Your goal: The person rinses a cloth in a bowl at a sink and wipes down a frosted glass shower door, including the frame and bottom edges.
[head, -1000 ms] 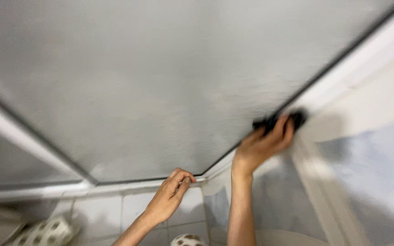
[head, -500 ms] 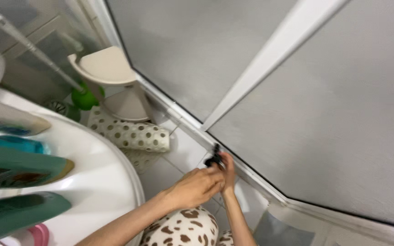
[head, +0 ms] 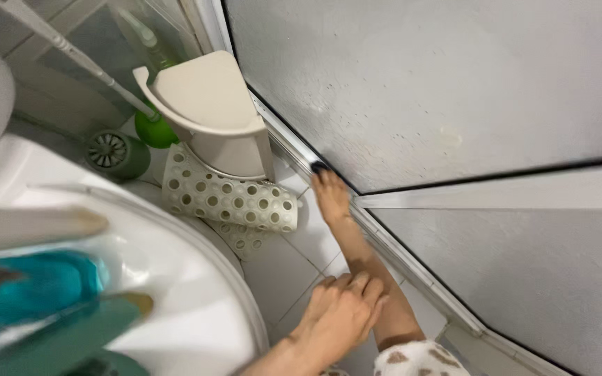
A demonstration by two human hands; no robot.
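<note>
My right hand (head: 331, 196) reaches far forward along the tiled floor (head: 280, 271) and presses a small black object (head: 319, 167) against the white bottom rail (head: 384, 240) of the frosted shower door (head: 412, 90). Only the tip of the black object shows past my fingers. My left hand (head: 343, 317) is nearer to me, knuckles up with the fingers curled together, resting against my right forearm. Nothing is visible in it. A white sleeve with brown spots (head: 419, 361) shows at the bottom edge.
A rolled white perforated mat (head: 228, 198) lies left of my right hand, under a beige corner stool (head: 207, 104). A dark green brush holder (head: 116, 154) and a long grey handle (head: 71, 52) stand further left. A white basin rim (head: 196, 278) with blurred teal and green bottles (head: 43, 285) fills the lower left.
The view has swung down and left. My right hand slid the black object further along the bottom rail toward the stool, and my left hand dropped back beside the right forearm.
</note>
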